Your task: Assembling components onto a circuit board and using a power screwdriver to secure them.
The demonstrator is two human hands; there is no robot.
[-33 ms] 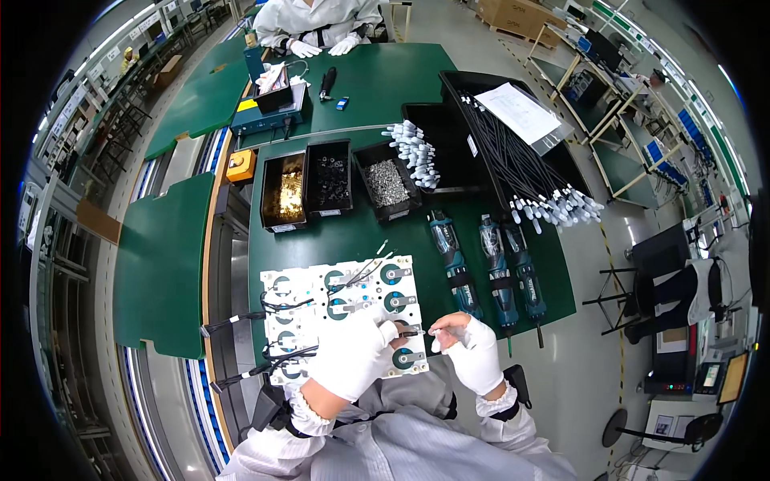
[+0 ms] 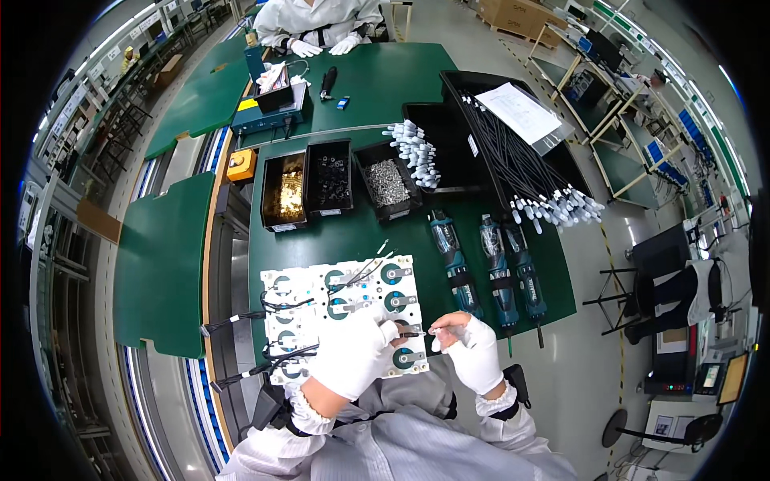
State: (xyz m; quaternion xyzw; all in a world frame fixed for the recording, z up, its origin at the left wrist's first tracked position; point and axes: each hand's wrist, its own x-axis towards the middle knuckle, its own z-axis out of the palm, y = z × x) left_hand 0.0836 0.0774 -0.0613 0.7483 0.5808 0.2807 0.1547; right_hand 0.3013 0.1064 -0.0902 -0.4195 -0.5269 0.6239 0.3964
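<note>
Green workbench (image 2: pixel 321 244), grey floor (image 2: pixel 569 381), white board (image 2: pixel 369 290) under left hand (image 2: pixel 354 353)

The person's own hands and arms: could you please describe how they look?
The left hand and right hand wear white gloves that leave some fingertips bare; the white sleeves end in gathered cuffs, with black bands near the wrists.

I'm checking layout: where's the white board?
In the head view, the white board lies lower left of centre on the green table, left of the screwdrivers, partly hidden by the left hand.
</note>
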